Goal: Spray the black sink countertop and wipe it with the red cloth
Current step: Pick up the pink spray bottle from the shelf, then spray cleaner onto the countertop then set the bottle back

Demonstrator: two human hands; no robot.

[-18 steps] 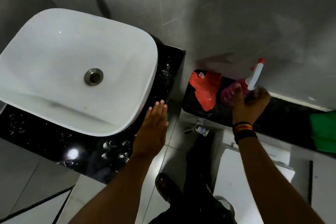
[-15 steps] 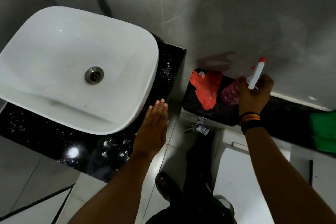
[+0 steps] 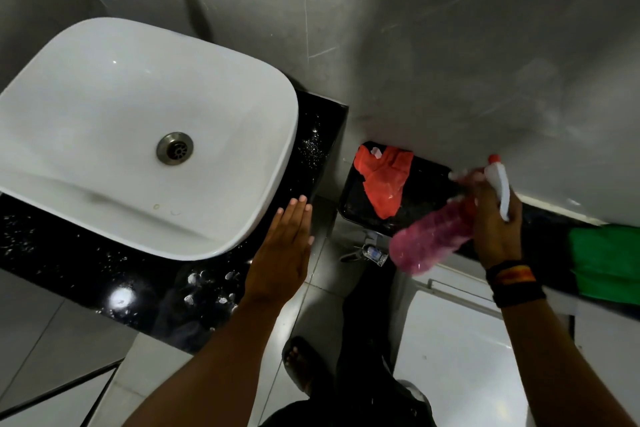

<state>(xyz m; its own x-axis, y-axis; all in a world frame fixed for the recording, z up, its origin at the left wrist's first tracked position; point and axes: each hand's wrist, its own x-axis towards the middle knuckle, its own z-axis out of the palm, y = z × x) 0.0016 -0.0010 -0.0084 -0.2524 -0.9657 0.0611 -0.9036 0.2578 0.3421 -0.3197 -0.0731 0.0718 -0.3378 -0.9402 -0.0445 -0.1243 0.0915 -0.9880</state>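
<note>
A white basin (image 3: 114,121) sits on the black sink countertop (image 3: 69,263), which shows white droplets along its front and right side. My left hand (image 3: 282,246) hovers flat, fingers together, over the countertop's right front corner and holds nothing. My right hand (image 3: 495,222) grips a spray bottle (image 3: 433,239) with pink liquid and a white trigger head with a red tip; the bottle is lifted and tilted, blurred by motion. The red cloth (image 3: 384,180) lies crumpled on a lower black ledge (image 3: 356,204) to the right of the sink.
A grey tiled wall (image 3: 450,45) rises behind. A green cloth (image 3: 606,260) lies at the right edge. A white toilet lid (image 3: 450,357) sits below the ledge, a small chrome valve (image 3: 370,250) beside it. My sandalled foot (image 3: 301,360) stands on the tiled floor.
My right hand closed on the spray bottle and lifted it off the black ledge, tilting it toward me. My left hand stayed in place.
</note>
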